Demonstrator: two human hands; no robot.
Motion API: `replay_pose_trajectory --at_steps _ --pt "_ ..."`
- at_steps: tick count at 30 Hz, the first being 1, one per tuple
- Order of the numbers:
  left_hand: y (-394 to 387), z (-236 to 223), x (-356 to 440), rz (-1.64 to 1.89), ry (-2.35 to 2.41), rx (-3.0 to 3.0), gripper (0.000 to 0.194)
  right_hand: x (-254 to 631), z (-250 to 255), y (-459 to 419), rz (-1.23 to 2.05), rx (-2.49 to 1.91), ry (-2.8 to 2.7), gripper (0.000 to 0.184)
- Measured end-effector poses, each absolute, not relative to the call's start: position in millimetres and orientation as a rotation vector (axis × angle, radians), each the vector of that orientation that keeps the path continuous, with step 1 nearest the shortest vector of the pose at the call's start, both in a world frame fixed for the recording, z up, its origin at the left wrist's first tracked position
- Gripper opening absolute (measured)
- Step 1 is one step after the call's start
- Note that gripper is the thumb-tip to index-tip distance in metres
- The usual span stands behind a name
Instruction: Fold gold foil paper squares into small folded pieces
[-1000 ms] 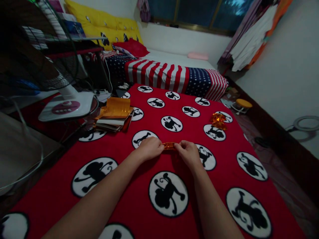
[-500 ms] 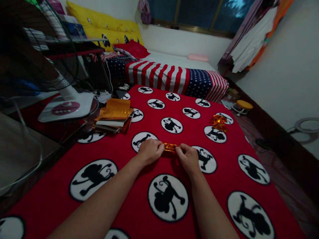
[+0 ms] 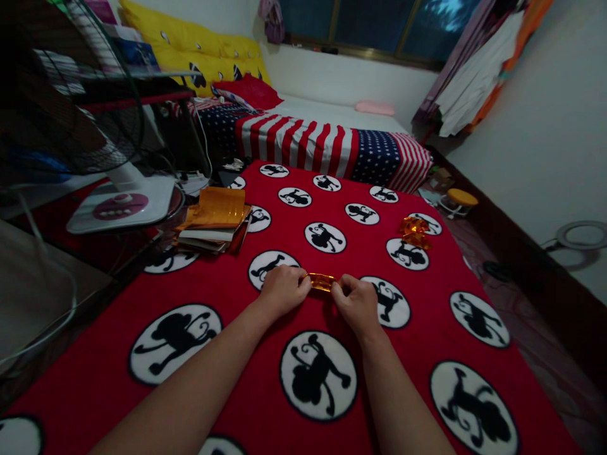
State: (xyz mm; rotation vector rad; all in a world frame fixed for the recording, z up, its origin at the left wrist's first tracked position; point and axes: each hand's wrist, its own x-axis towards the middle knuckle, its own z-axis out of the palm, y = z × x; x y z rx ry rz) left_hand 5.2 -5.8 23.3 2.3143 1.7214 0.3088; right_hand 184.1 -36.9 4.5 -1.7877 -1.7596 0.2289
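A small piece of shiny gold foil paper (image 3: 321,282), folded into a narrow strip, spans the gap between my hands. My left hand (image 3: 283,291) pinches its left end between thumb and fingers. At the right end, my right hand (image 3: 356,301) grips it the same way. Both hands are just over the red cloth (image 3: 227,284) printed with black monkeys in white circles. Farther off on the right of the cloth sit shiny folded gold foil pieces (image 3: 415,231). To the left lies a stack of gold foil sheets (image 3: 220,207) with paler paper beneath.
A fan (image 3: 121,199) with a white base stands at the left beside a cluttered desk. Beyond the red cloth is a bed with a stars-and-stripes cover (image 3: 303,142). On the floor at the right is a yellow-topped stool (image 3: 461,198).
The foil strip between my hands looks slightly more opened and bowed than before. My hands stay in nearly the same place, both still holding its ends.
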Motion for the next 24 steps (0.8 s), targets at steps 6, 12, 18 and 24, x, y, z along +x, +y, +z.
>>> replay_pose_trajectory --at_steps 6,12,18,24 --pt "-7 25 7 0.287 1.735 2.319 0.035 181 17 -37 0.087 -2.022 -1.911 0.02" --pt "-4 25 6 0.261 1.738 2.302 0.033 181 28 -36 0.115 -2.058 -1.956 0.022" --pt "-3 27 2 0.269 1.699 2.311 0.034 181 40 -36 0.207 -2.041 -2.028 0.026" --pt "-10 34 5 0.188 1.569 2.344 0.041 182 44 -36 0.149 -2.141 -1.956 0.027"
